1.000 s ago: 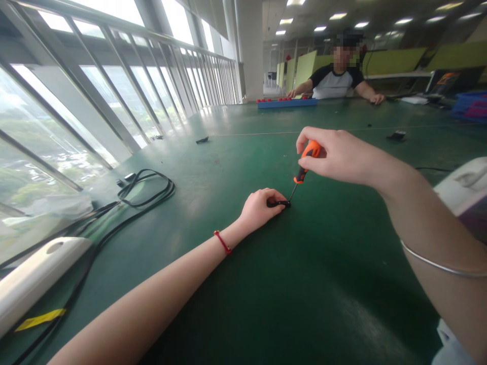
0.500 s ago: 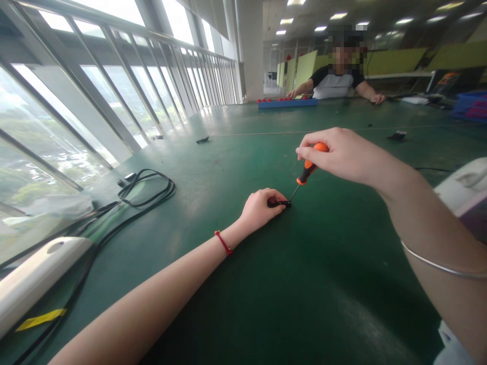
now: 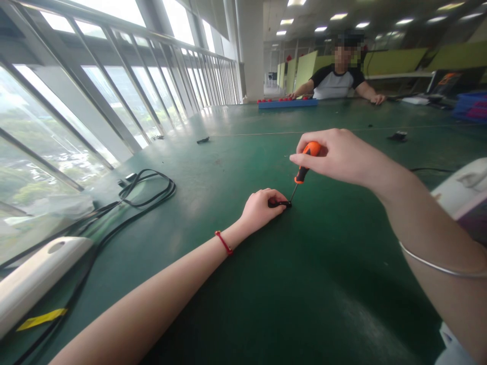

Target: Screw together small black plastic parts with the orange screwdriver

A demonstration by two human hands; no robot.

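Note:
My left hand (image 3: 262, 207) pinches a small black part (image 3: 280, 204) against the green tabletop (image 3: 236, 167); the fingers hide much of it, so its kind is unclear. My right hand (image 3: 329, 154) is closed around the orange and black handle of a screwdriver (image 3: 302, 173). The screwdriver leans slightly, its handle up and to the right. Its thin metal shaft runs down to the right end of the black part, where the tip appears to touch. The exact contact point is too small to make out.
Looped black cables (image 3: 148, 187) and a white casing (image 3: 41, 276) lie at the left. Across the table sits a person (image 3: 337, 81) beside a blue tray with red pieces (image 3: 288, 103). Small black pieces (image 3: 203, 140) lie farther back. A white object (image 3: 464, 185) stands at the right.
My right hand has shifted a little left, bringing the screwdriver's handle more upright. My left hand and the black part stay in place.

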